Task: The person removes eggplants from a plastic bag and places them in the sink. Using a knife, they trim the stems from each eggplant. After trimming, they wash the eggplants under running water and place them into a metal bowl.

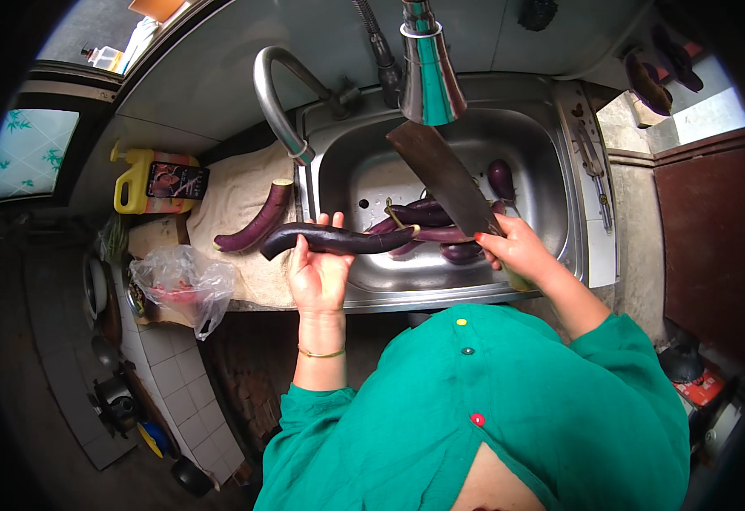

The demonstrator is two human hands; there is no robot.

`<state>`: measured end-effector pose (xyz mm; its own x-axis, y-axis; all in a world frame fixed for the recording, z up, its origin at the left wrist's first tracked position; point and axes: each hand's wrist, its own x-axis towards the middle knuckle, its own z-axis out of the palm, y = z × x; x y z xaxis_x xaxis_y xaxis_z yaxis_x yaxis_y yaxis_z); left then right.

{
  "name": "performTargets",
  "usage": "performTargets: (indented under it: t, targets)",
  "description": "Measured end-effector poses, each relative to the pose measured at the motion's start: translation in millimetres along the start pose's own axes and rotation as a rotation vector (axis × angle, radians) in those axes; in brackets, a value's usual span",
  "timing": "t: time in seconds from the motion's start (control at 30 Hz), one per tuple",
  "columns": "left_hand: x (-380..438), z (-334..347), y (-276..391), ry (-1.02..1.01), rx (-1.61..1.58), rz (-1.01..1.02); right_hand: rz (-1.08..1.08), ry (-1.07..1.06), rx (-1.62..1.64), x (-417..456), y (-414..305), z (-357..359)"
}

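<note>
My left hand (321, 274), palm up with a bangle at the wrist, holds a long dark eggplant (340, 239) across its fingers at the left edge of the steel sink (353, 281). The thumb lies over the eggplant. In my right hand (516, 249) is a cleaver (446, 175), its wide dark blade slanting up and left above the sink. Several eggplants (433, 216) lie in the basin under and beside the blade, and a rounder one (501, 179) rests at the right. A curved purple eggplant (261, 220) with a pale cut end lies on the beige cloth (238, 281).
A curved faucet (277, 96) and a chrome spray head (433, 76) reach over the sink. At left are a yellow jug (137, 185) and a clear plastic bag (184, 281) with red contents. Scissors (589, 160) lie on the sink's right ledge.
</note>
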<state>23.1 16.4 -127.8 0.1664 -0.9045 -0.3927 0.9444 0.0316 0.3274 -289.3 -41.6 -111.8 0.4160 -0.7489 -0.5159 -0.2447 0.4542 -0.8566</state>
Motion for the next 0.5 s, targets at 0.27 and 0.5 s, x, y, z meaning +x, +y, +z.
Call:
performTargets:
  t: [0.27, 0.5]
  targets:
    - [-6.3, 3.1, -37.9, -0.014, -0.165, -0.018, 0.207, -0.13, 0.494, 25.8, 7.7, 28.7]
    - [-16.1, -0.6, -57.1, -0.107, -0.003, -0.2, 0.087, -0.139, 0.527, 31.2, 0.0, 41.1]
